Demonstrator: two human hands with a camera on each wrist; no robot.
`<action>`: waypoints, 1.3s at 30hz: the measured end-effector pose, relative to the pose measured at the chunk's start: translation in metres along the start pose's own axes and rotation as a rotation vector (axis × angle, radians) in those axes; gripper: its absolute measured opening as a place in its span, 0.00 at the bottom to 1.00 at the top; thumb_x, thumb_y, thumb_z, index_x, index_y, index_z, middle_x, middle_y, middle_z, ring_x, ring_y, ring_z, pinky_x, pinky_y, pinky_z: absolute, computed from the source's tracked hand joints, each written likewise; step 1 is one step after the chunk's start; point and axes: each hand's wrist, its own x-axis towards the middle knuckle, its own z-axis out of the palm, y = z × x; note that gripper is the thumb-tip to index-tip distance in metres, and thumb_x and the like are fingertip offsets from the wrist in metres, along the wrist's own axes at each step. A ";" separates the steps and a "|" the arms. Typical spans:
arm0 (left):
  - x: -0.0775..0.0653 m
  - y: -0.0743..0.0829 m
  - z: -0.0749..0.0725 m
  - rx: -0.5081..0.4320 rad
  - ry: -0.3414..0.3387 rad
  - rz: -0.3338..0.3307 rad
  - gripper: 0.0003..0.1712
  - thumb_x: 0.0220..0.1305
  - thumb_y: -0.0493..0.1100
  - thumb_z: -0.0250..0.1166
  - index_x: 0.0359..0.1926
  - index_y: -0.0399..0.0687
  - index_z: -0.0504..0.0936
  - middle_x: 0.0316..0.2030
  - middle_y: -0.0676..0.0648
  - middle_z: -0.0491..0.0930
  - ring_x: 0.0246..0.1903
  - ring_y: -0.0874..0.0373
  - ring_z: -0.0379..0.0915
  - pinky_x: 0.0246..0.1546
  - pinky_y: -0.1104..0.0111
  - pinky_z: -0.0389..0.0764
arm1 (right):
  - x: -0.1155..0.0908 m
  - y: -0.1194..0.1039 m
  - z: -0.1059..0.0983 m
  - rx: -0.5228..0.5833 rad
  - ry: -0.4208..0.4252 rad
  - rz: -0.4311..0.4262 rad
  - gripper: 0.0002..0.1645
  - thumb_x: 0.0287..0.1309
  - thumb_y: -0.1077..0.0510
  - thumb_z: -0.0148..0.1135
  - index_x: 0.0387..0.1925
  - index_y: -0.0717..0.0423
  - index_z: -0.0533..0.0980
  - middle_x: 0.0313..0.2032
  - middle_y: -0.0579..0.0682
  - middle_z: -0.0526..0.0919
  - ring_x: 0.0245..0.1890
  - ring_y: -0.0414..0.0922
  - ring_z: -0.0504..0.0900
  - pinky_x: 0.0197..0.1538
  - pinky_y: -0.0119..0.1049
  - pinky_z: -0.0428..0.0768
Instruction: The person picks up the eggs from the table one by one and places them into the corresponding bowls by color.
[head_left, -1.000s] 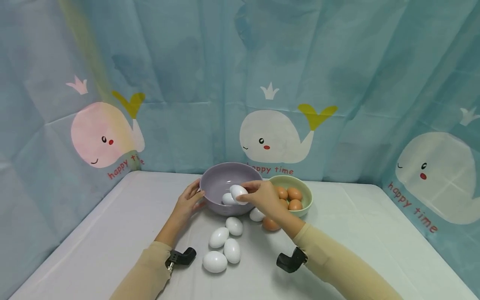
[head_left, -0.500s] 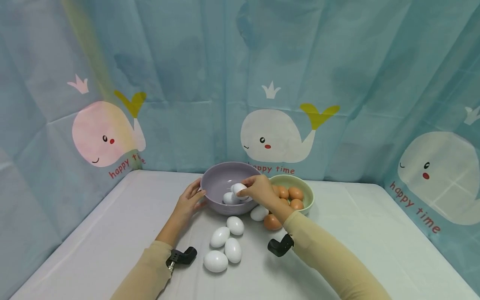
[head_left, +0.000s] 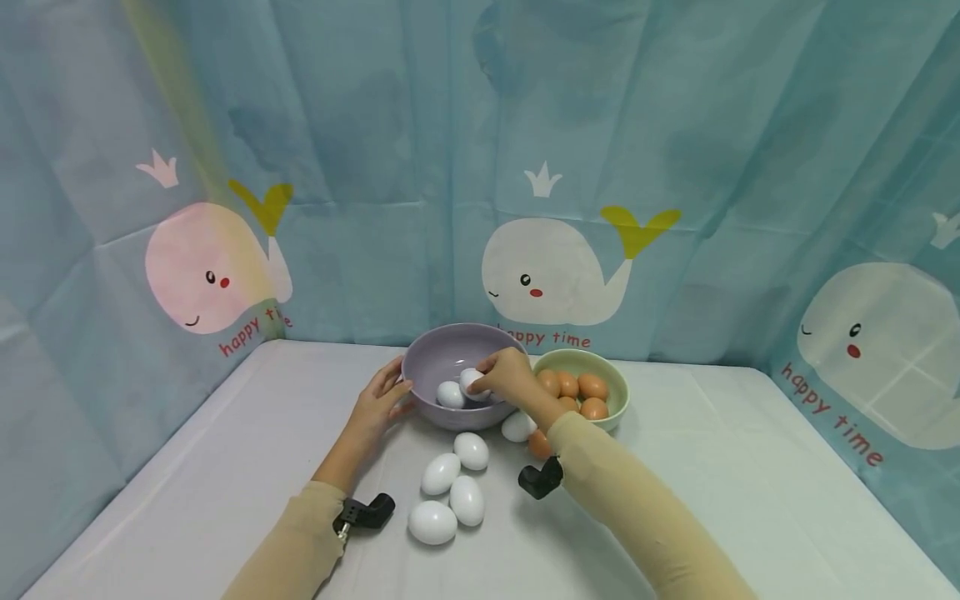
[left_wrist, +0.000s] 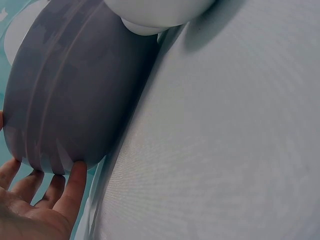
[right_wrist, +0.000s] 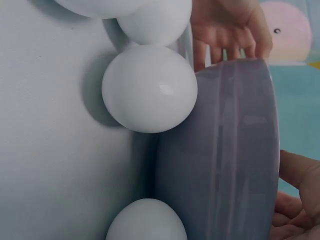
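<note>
The purple bowl (head_left: 427, 350) stands at the back of the table with a white egg (head_left: 451, 395) inside. My left hand (head_left: 375, 404) holds the bowl's left side, its thumb at the rim and its fingertips on the outer wall (left_wrist: 75, 100). Inside the near right part of the bowl, my right hand (head_left: 510, 379) pinches another white egg (head_left: 471, 382) between thumb and fingers. The bowl wall hides this egg in the right wrist view, where the right hand (right_wrist: 300, 200) shows past the rim.
Several white eggs (head_left: 467, 501) lie in front of the purple bowl. A green bowl (head_left: 619, 392) with several brown eggs (head_left: 593, 386) stands to its right. Before the two bowls are a white egg (head_left: 517, 427) and a brown egg (head_left: 539, 445), partly covered by the right forearm.
My right hand has moved left and lower into the purple bowl with its white egg. The other egg inside has shifted slightly left. My left hand stays at the bowl's side.
</note>
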 end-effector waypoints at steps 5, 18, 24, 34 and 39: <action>0.001 0.000 0.000 -0.003 0.009 -0.004 0.35 0.76 0.40 0.52 0.78 0.46 0.51 0.78 0.43 0.50 0.77 0.45 0.49 0.68 0.51 0.72 | 0.006 0.000 0.003 -0.005 -0.012 -0.002 0.23 0.41 0.55 0.82 0.43 0.56 0.87 0.42 0.50 0.90 0.44 0.44 0.86 0.44 0.33 0.85; 0.000 0.000 0.002 -0.007 0.014 -0.006 0.35 0.76 0.39 0.52 0.78 0.46 0.51 0.78 0.42 0.50 0.77 0.44 0.49 0.69 0.48 0.69 | 0.012 0.000 0.009 0.026 -0.071 0.018 0.21 0.42 0.59 0.82 0.42 0.58 0.86 0.41 0.53 0.90 0.33 0.41 0.84 0.38 0.29 0.83; 0.000 0.000 0.003 -0.015 0.005 -0.008 0.35 0.76 0.39 0.52 0.78 0.45 0.51 0.78 0.43 0.50 0.77 0.44 0.49 0.69 0.49 0.70 | 0.012 -0.001 0.009 -0.010 -0.081 0.045 0.20 0.41 0.58 0.82 0.39 0.58 0.86 0.38 0.52 0.90 0.30 0.40 0.82 0.34 0.27 0.79; 0.000 -0.001 0.001 -0.011 0.000 -0.004 0.35 0.76 0.40 0.52 0.78 0.45 0.50 0.78 0.42 0.49 0.77 0.44 0.48 0.68 0.51 0.72 | 0.013 0.000 0.014 -0.069 -0.093 0.019 0.18 0.40 0.59 0.83 0.36 0.59 0.87 0.39 0.51 0.89 0.39 0.44 0.82 0.44 0.33 0.83; -0.001 -0.002 -0.001 0.009 0.000 -0.003 0.36 0.76 0.42 0.53 0.78 0.45 0.50 0.78 0.42 0.50 0.77 0.44 0.49 0.66 0.54 0.75 | 0.011 -0.002 0.016 -0.085 -0.087 -0.009 0.20 0.42 0.59 0.81 0.41 0.60 0.86 0.41 0.52 0.89 0.47 0.48 0.85 0.52 0.39 0.84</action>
